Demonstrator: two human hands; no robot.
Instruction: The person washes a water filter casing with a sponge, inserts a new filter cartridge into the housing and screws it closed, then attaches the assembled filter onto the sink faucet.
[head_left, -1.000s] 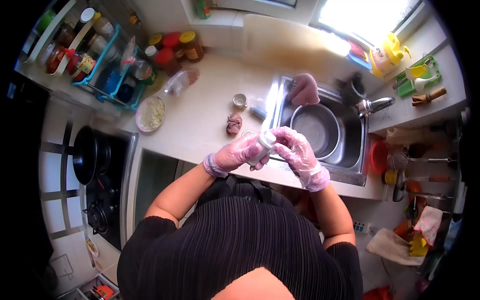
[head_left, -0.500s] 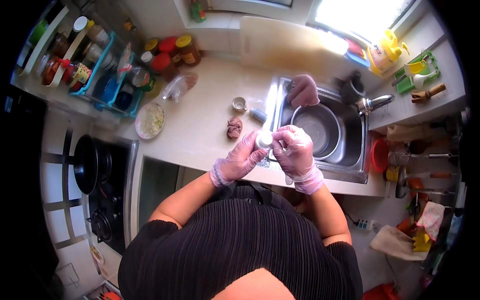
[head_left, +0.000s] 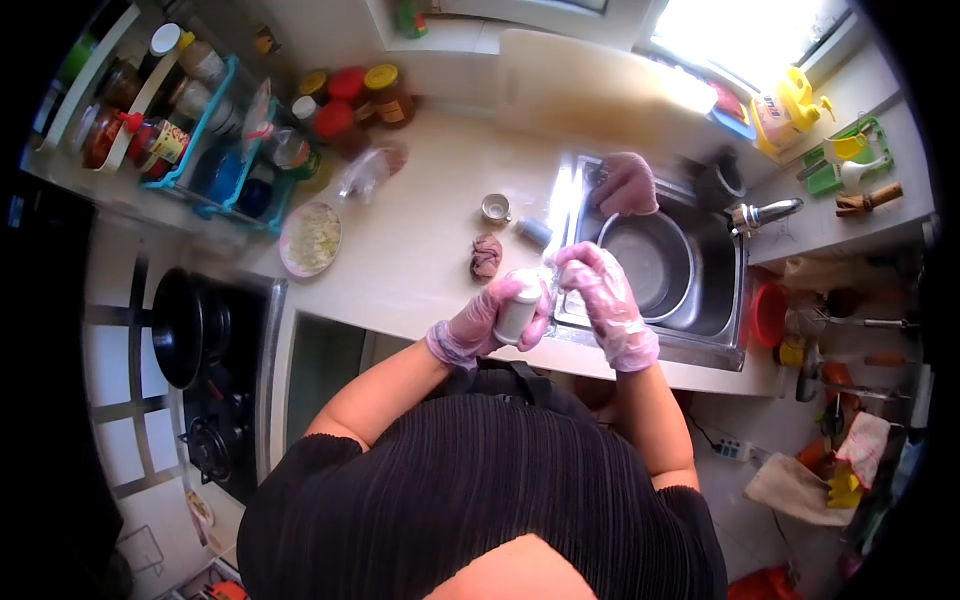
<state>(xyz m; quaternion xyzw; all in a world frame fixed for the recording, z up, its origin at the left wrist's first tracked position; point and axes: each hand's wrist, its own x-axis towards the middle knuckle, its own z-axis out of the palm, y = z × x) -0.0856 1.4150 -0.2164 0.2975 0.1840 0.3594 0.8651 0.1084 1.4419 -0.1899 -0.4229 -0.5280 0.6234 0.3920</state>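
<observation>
White plastic, one cylindrical bottle (head_left: 517, 312), centre of frame: it stands slightly tilted in the air over the front edge of the countertop (head_left: 420, 265). I cannot tell from my camera whether its pale top is fastened.

Left hand (head_left: 474, 322), in a thin clear glove: clamped around the bottle, thumb on one side and fingers on the other.

Right hand (head_left: 602, 305), gloved likewise, right of centre: raised just beside the bottle and apart from it, fingers curled. Whether something small is pinched there, I cannot tell.

Nearby, on the countertop, above the left hand in the frame: one crumpled brownish-pink bundle (head_left: 486, 257); one small metal cup (head_left: 496, 208); one grey-blue cylinder (head_left: 535, 232), lying on its side.

Right of centre: one metal sink (head_left: 716, 335), holding a round metal pot (head_left: 655, 262); a pink cloth (head_left: 628, 186) drapes over the sink's far edge. Left of centre: one plate (head_left: 284, 243) of pale chopped food.

Hazards, in my judgement: the loose film of the glove could slip on smooth plastic and drop the bottle past the countertop's edge; a loose top, tipped further, could spill contents; a careless right elbow or wrist could knock the pot's rim.
</observation>
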